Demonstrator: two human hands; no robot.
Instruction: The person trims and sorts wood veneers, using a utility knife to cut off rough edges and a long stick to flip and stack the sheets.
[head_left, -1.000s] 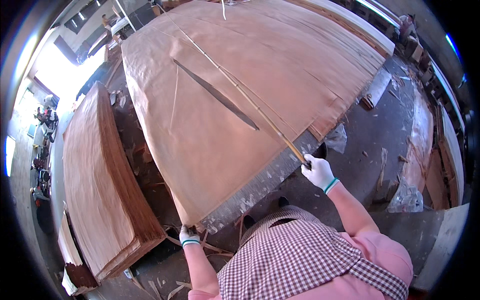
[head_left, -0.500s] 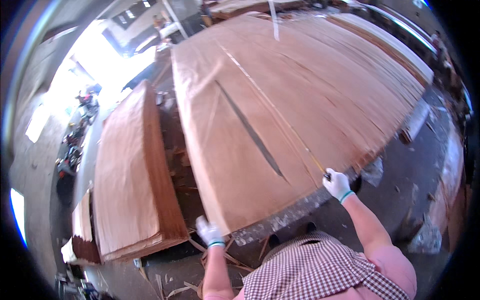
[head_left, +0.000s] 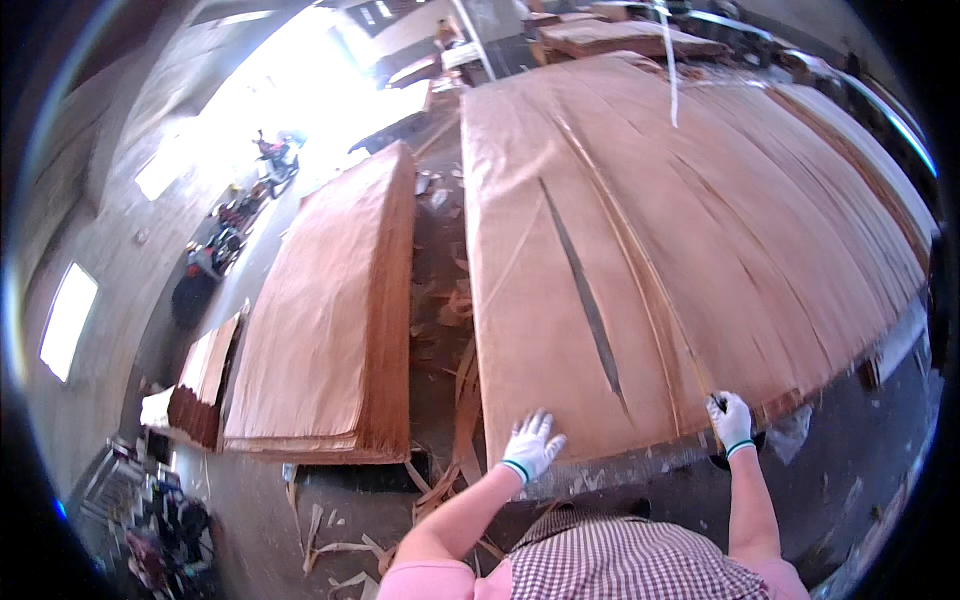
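A broad stack of thin tan wood veneer sheets (head_left: 520, 340) spreads in front of me. Its top sheet has a long dark split (head_left: 585, 290). My left hand (head_left: 533, 447), in a white glove with a green cuff, lies with fingers spread on the near edge, left of the split. At the near edge farther right, my gloved right hand (head_left: 732, 417) is closed around the near end of a long thin rod (head_left: 699, 373), yellowish by the hand, with something small and dark at the grip. The rod runs away from me across the top sheet.
Another tall veneer stack (head_left: 320, 320) stands to the left, beside a smaller pile (head_left: 207, 365). Torn veneer scraps (head_left: 467, 400) litter the floor between the stacks. Motorbikes (head_left: 225, 240) are parked by the left wall. A white strip (head_left: 670, 80) hangs over the far side.
My left hand has come from beside the stack's near left corner onto the top sheet, fingers spread. My right hand keeps hold of the rod. The whole view has turned left.
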